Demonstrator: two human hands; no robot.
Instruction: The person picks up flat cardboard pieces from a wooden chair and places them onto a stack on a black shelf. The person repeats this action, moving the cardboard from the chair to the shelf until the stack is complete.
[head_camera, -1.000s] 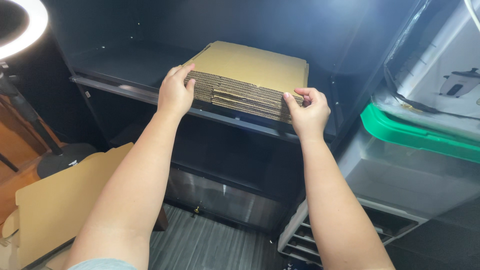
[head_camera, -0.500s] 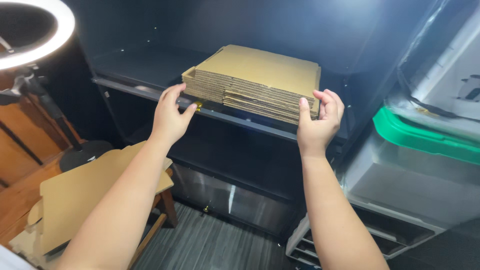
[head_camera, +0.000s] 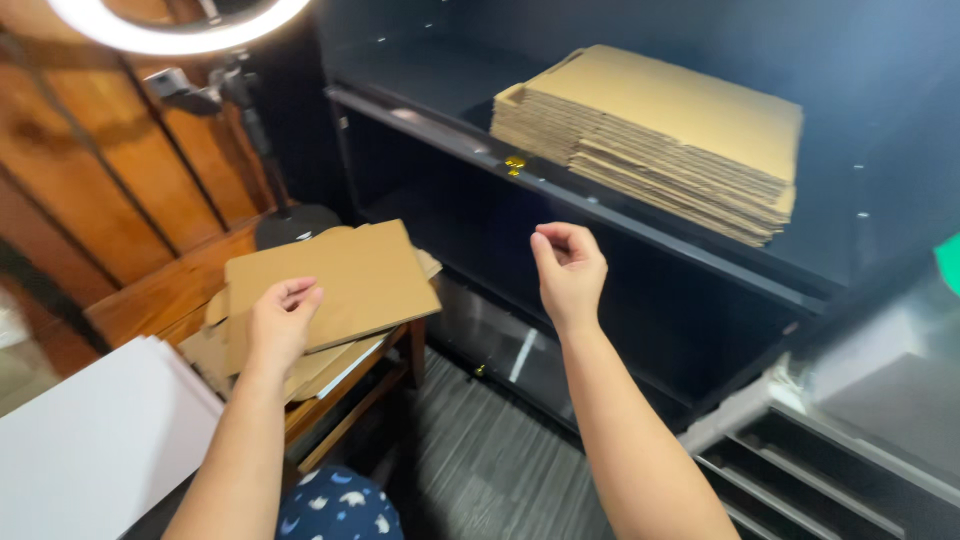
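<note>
Cardboard sheets (head_camera: 330, 280), flat folded blanks, lie in a loose pile on the wooden bench (head_camera: 160, 295) at the left of the frame. They look light and stiff but bendable, with smooth faces; a grip at one edge or corner appears best. Left hand (head_camera: 278, 325) is loosely open, fingers curled, touching the top sheet's lower left corner. Right hand (head_camera: 568, 268) hangs mid-frame, loosely curled, empty. A taller stack (head_camera: 660, 125) sits on the dark shelf (head_camera: 560, 190), upper right.
</note>
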